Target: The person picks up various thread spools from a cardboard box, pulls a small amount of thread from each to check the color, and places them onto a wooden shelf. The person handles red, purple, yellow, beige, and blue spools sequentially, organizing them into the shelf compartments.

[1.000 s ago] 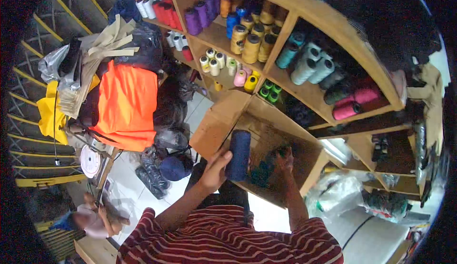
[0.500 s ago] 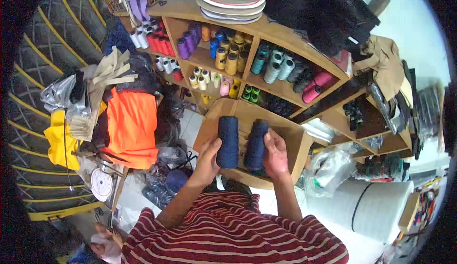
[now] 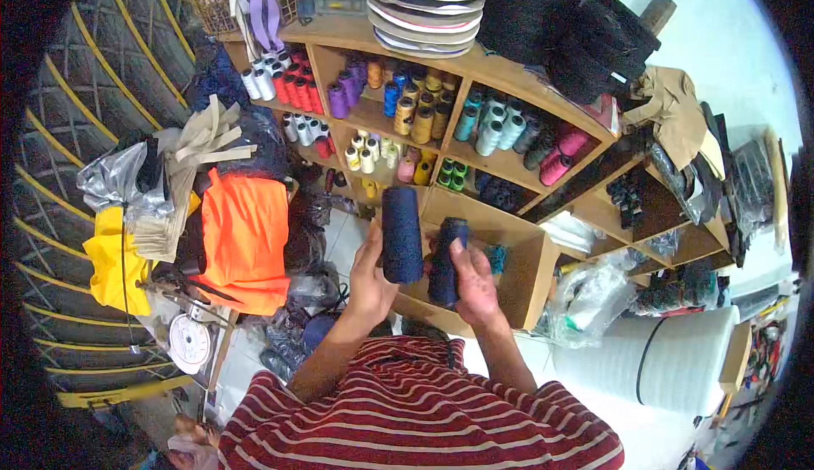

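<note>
My left hand is closed round the side of a tall dark navy thread spool, held upright. In my right hand is a second navy thread spool, a little lower and tilted, with my thumb across its upper side. The two spools are apart, side by side in front of my chest. Beneath them stands an open cardboard box, and a teal thing shows inside it. The spools and my hands hide part of the box.
Ahead, a wooden shelf holds thread spools sorted by colour, with flat round reels stacked on top. Orange fabric lies to the left. At the right are a clear plastic bag and a large white foam roll.
Both spools have shifted slightly left and come closer together. The left one is now higher than the right. The view has moved a little, and a teal thing now shows in the box.
</note>
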Demonstrator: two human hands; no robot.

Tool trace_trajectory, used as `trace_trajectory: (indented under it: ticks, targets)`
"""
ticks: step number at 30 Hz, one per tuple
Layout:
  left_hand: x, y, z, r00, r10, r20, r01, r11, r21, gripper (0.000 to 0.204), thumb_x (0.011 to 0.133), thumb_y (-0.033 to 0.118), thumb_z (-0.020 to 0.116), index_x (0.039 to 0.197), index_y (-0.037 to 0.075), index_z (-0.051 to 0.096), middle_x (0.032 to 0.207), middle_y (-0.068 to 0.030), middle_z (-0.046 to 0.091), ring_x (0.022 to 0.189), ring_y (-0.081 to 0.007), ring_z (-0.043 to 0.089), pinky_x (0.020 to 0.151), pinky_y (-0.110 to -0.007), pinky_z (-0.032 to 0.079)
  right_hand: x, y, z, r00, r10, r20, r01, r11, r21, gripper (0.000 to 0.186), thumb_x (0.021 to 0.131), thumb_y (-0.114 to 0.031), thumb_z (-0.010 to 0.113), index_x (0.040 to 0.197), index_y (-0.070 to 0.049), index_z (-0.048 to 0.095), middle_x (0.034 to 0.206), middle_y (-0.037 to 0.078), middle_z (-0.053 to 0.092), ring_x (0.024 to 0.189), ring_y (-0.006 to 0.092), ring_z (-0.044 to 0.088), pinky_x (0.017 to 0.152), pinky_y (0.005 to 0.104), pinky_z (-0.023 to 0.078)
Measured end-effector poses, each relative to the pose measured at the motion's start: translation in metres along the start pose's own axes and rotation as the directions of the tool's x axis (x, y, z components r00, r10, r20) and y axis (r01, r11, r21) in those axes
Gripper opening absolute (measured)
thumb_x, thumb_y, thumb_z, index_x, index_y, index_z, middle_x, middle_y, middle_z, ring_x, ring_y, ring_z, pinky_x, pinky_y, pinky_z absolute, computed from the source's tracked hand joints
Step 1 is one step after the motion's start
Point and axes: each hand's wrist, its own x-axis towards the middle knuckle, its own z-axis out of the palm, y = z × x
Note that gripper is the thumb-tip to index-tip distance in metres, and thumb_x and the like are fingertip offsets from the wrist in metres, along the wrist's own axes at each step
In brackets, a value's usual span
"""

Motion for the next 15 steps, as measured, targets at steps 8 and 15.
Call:
trace_trajectory:
  ticks: [8, 15]
  targets:
    - [0.005, 0.003, 0.013, 0.991, 0.112, 0.078, -0.124, 0.978, 0.168, 0.048, 0.102, 0.037, 0.038, 0.136, 0.004, 0.041, 0.125, -0.011, 0.056, 0.114, -0.0225, 0.055, 0.101, -0.038, 0.041, -0.007, -0.009, 0.018, 0.999, 0.022, -0.038, -0.023, 1.0, -0.021, 0.037, 0.081, -0.021, 0.076, 0.108, -0.005, 0.057, 0.092, 0.002, 0.062, 0.082, 0.0125, 0.059, 0.074, 0.0309, 0.05]
    - [0.012, 0.022, 0.03, 0.846, 0.501, 0.182, -0.484, 0.58, 0.655, 0.035, 0.092, 0.007, 0.06, 0.126, 0.0, 0.054, 0.117, -0.0115, 0.059, 0.104, -0.015, 0.058, 0.091, -0.029, 0.046, -0.006, -0.017, 0.023, 0.986, -0.091, -0.142, 0.061, 0.977, -0.202, 0.033, 0.075, -0.02, 0.081, 0.097, -0.005, 0.06, 0.084, 0.001, 0.063, 0.073, 0.0106, 0.057, 0.065, 0.0301, 0.048]
